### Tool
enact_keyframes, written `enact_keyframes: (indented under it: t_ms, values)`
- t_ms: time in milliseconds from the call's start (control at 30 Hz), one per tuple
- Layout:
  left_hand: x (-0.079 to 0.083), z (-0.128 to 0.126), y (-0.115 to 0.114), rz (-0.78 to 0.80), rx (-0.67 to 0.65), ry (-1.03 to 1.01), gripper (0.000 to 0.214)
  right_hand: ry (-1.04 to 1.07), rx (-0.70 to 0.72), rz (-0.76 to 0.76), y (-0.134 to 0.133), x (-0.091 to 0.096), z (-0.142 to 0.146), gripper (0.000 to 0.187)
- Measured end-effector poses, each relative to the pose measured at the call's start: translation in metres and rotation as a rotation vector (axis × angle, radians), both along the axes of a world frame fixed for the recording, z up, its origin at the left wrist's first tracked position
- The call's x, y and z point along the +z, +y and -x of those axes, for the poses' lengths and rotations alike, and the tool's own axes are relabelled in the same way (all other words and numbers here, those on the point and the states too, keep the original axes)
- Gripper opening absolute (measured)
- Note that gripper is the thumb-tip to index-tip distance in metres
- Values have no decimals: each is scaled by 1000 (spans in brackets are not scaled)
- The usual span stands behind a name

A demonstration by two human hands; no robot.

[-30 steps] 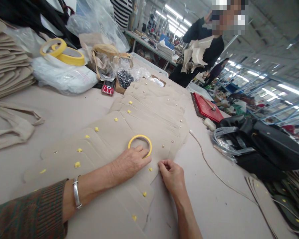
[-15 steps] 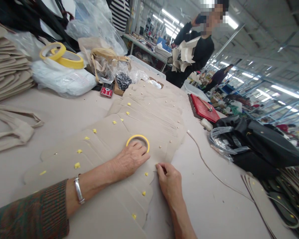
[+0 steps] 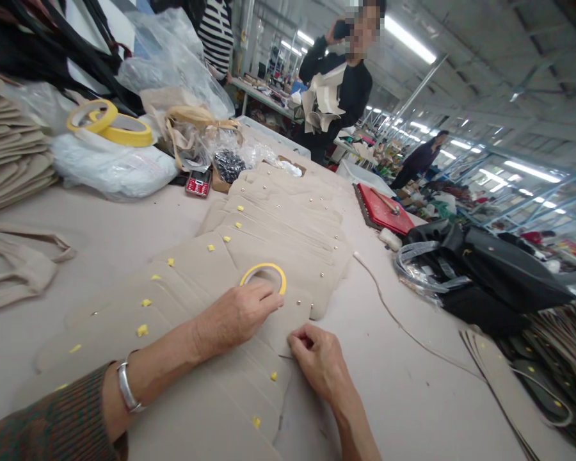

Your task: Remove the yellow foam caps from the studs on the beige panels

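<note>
Several beige panels [image 3: 264,224] lie overlapped in a fanned row, dotted with small yellow tape pieces and metal studs. My left hand [image 3: 242,312], a silver bangle at its wrist, is closed on the near rim of a roll of yellow tape [image 3: 282,276]. The roll rests over the panels, and the fingertips are partly hidden. Just to the right, my right hand [image 3: 319,355] pinches the corner of a beige panel between thumb and forefinger. A piece of yellow tape [image 3: 273,376] sits on a panel left of that hand.
Two more tape rolls [image 3: 127,130] lie on a white plastic bag [image 3: 115,166] at the back left, near a red phone [image 3: 198,184]. A stack of beige pieces [image 3: 9,141] stands far left. A red pad [image 3: 381,208] and black bags [image 3: 489,269] are right. A person [image 3: 350,83] stands beyond.
The view has turned slightly, shifting the table's things left. My left hand has drawn slightly back toward me on the tape roll. My right hand still pinches a panel corner.
</note>
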State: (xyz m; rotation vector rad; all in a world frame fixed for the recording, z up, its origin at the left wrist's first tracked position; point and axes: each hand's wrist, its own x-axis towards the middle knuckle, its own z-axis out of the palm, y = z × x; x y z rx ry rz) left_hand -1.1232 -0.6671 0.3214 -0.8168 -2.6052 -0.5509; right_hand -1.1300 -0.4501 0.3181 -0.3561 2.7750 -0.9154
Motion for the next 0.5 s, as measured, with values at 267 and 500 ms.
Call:
enact_keyframes:
  t_ms: [267, 500]
  values:
    - [-7, -8, 7, -255, -114, 40, 43, 274, 45, 493, -8, 5, -5, 22]
    - [-10, -14, 9, -226, -124, 125, 36, 507, 262, 415, -24, 8, -9, 19]
